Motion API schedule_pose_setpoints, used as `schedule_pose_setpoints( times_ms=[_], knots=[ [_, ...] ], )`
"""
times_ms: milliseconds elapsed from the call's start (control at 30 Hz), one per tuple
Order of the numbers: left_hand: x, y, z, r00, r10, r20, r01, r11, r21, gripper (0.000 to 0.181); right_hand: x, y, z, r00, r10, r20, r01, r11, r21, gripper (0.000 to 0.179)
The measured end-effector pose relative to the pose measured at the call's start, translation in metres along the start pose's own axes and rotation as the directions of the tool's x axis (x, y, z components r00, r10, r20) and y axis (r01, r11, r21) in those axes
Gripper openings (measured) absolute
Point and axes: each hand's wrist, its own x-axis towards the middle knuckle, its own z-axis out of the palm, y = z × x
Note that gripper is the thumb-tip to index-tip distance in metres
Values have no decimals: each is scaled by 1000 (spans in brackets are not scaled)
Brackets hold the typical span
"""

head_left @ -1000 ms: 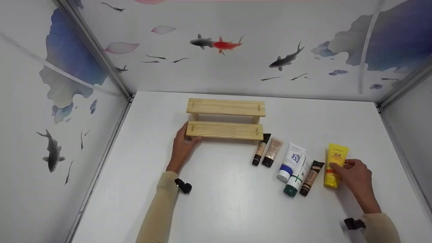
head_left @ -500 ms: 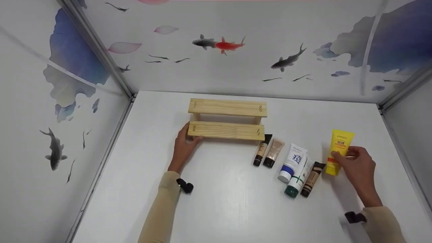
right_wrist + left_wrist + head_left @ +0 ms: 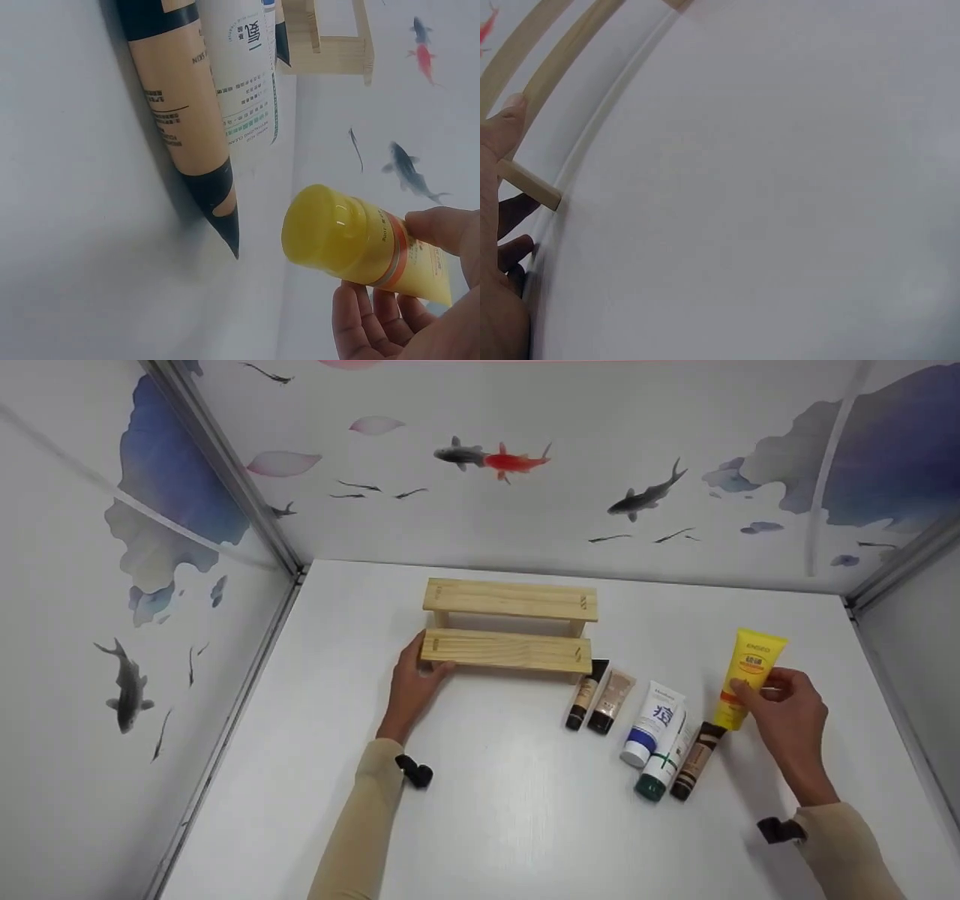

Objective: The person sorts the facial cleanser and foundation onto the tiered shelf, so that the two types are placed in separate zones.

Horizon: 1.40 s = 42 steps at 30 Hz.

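In the head view my right hand point(image 3: 791, 727) holds up a yellow squeeze tube point(image 3: 754, 660), thumb on its front and fingers behind. The right wrist view has the yellow cap point(image 3: 319, 229) raised off the white table, its end toward the other tubes. My left hand point(image 3: 411, 686) grips the left end of a two-tier wooden rack point(image 3: 506, 650). Seen from the left wrist, the thumb point(image 3: 510, 124) lies on the front board while other fingers reach past the rack's leg point(image 3: 531, 185). Both shelf boards are bare.
Left of the yellow tube lie a brown tube point(image 3: 697, 761), a white green-capped tube point(image 3: 664, 757) and a white blue-capped tube point(image 3: 652, 720). A beige tube point(image 3: 611, 701) and a slim black-ended tube point(image 3: 586, 696) lie at the rack's right end. Printed walls point(image 3: 525, 525) enclose the table.
My right hand has lifted the yellow tube from the table and carried it toward the back wall. The left hand keeps its grip on the rack; the view has shifted slightly.
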Motion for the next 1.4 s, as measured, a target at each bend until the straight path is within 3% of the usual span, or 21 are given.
schedule_pose_setpoints(
  times_ms=[600, 1400],
  knots=[
    [-1, 0, -1, 999, -33, 11, 33, 999, 0, 96, 11, -24, 17, 999, -45, 28, 44, 999, 25, 69],
    [0, -2, -1, 999, 3, 33, -4, 999, 32, 97, 11, -49, 44, 992, -126, 24, 124, 989, 75, 63]
  ],
)
